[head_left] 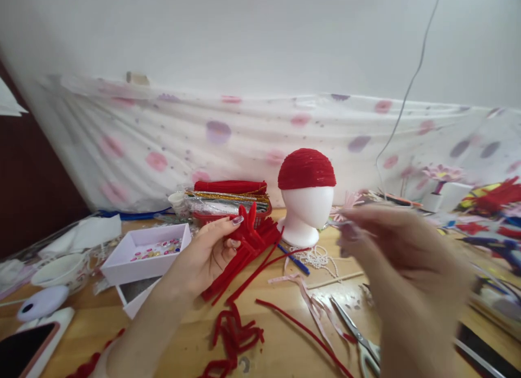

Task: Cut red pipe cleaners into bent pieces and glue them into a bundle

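My left hand (211,250) is raised over the table and pinches a small folded piece of red pipe cleaner (248,223) between thumb and fingers. My right hand (391,248) is lifted at the right and smeared by motion; its fingers look drawn together, but I cannot make out whether anything is in them. A bundle of red pipe cleaners (244,264) lies on the wooden table (285,345) just below my left hand. Behind it stands a white foam head (306,210) wearing a red cap (306,169).
Curled red pipe cleaner scraps (234,334) and scissors (360,340) lie near the front. A white box of gems (148,250) sits at the left, with a bowl (61,269) and a phone (26,351). A red basket of sticks (228,202) stands behind. Craft flowers (492,204) crowd the right.
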The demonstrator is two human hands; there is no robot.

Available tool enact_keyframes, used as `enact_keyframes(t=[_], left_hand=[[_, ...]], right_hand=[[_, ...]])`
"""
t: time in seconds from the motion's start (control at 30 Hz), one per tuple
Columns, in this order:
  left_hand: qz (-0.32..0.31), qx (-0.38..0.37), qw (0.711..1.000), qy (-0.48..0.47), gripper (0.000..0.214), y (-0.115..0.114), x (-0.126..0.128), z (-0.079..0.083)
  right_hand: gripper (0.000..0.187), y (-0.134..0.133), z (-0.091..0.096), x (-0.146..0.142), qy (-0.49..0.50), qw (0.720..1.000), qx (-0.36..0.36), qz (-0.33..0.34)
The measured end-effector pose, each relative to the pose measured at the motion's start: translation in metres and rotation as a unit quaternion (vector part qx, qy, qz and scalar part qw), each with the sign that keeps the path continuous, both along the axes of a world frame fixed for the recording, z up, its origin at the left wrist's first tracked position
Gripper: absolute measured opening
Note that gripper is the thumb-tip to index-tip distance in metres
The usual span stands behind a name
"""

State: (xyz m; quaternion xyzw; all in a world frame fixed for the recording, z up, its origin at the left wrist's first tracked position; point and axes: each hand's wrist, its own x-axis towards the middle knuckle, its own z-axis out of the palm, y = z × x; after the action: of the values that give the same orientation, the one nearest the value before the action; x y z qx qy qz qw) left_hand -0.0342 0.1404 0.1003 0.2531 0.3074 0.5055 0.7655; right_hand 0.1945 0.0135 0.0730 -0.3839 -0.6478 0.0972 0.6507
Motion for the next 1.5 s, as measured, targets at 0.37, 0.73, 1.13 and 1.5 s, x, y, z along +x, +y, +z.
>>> enact_keyframes(t=[0.37,0.73,1.13,1.5], left_hand=[[-0.055,-0.067,0.996,0.003,0.034,-0.012,0.002,0.010],[-0.085,-0.019,0.996,-0.016,0.033,-0.011,0.004,0.001],[-0.104,-0.005,0.994,-0.045,0.033,-0.011,0.007,-0.001],[-0.121,0.030,0.990,-0.071,0.018,-0.009,0.005,-0.009]], right_hand=[[0.012,0.058,0.035,-0.041,-0.118,0.987,-0.043,0.101],[0.014,0.061,0.036,-0.046,-0.162,0.982,-0.037,0.090],[0.014,0.060,0.035,-0.046,-0.176,0.981,-0.041,0.067],[0.014,0.060,0.034,-0.048,-0.185,0.980,-0.042,0.066]])
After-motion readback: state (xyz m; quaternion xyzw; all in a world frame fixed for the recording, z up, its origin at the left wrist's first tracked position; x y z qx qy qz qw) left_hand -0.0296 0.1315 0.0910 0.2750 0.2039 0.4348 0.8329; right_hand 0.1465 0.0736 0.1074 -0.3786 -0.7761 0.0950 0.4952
